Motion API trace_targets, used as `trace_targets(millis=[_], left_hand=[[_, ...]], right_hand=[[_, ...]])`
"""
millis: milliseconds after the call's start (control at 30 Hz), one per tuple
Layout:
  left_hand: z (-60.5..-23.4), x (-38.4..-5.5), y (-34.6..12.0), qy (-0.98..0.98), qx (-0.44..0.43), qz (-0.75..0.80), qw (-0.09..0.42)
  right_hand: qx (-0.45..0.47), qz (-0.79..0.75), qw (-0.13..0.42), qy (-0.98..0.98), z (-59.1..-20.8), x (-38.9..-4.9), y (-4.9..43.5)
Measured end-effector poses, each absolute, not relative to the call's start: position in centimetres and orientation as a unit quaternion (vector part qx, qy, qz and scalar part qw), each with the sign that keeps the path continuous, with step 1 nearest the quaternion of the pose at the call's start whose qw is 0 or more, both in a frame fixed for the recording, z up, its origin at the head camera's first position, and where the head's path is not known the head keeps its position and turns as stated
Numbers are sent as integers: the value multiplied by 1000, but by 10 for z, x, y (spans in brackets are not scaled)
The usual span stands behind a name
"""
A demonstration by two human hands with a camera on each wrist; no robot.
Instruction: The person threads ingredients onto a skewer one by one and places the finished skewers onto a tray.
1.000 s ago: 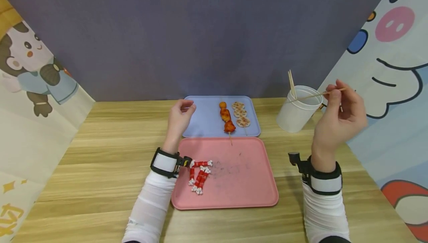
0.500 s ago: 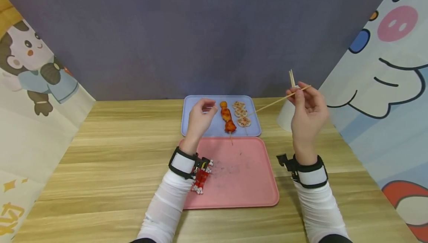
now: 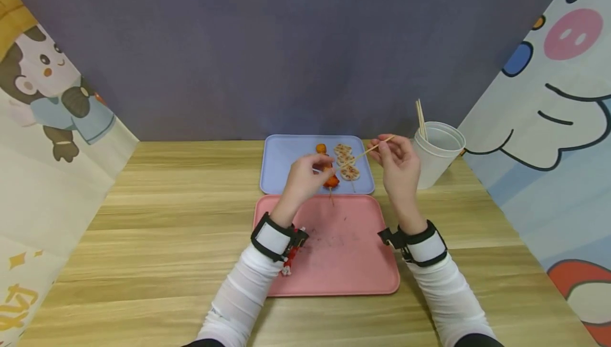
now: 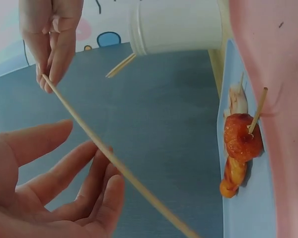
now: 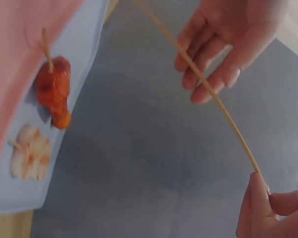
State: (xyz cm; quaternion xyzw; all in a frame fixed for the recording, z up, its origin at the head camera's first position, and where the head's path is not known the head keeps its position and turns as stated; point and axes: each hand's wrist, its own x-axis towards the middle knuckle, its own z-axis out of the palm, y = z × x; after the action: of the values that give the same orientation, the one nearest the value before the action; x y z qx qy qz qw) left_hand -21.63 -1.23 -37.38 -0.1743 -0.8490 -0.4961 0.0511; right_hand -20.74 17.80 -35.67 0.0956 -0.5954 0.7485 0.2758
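My right hand (image 3: 398, 169) pinches a thin wooden skewer (image 3: 365, 152) near one end, above the blue tray. The skewer slants down and left toward my left hand (image 3: 305, 180). In the left wrist view, the left hand's fingers (image 4: 107, 208) are half bent beside the skewer, and its thumb stands apart from them; whether they touch the stick I cannot tell. Beneath the hands, the blue tray (image 3: 277, 164) bears a skewer of orange-red glazed pieces (image 4: 243, 139) and a skewer of pale browned slices (image 3: 350, 173). My left hand partly hides the orange-red one in the head view.
A pink tray (image 3: 353, 267) lies in front of the blue one. Red pieces with white ends (image 3: 287, 267) lie on its left, mostly behind my left wrist. At the back right stands a white bucket (image 3: 431, 166) with several wooden skewers (image 3: 421, 119). A grey wall (image 3: 238, 60) rises behind.
My right hand has moved left from the bucket, bringing the skewer over the blue tray. My left hand has moved right to meet the skewer's far end.
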Motion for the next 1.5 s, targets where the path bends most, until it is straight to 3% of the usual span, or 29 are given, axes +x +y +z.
trace_targets(millis=[233,567,1000,1500], left_hand=[[-374,-216,-11,-856,-181,-483,36],[-379,-217,-12,-856,-173,-486,23],[-374,-215,-9,-769,-128,-620,83],[-366,-212,-6,-660,-106,-743,19]], right_hand=[[80,760,215,-608,-362,-208,171],[59,761,197,-616,-365,-211,170],[97,697,192,-684,-366,-205,197],[127,570,23,-811,-395,-182,207]])
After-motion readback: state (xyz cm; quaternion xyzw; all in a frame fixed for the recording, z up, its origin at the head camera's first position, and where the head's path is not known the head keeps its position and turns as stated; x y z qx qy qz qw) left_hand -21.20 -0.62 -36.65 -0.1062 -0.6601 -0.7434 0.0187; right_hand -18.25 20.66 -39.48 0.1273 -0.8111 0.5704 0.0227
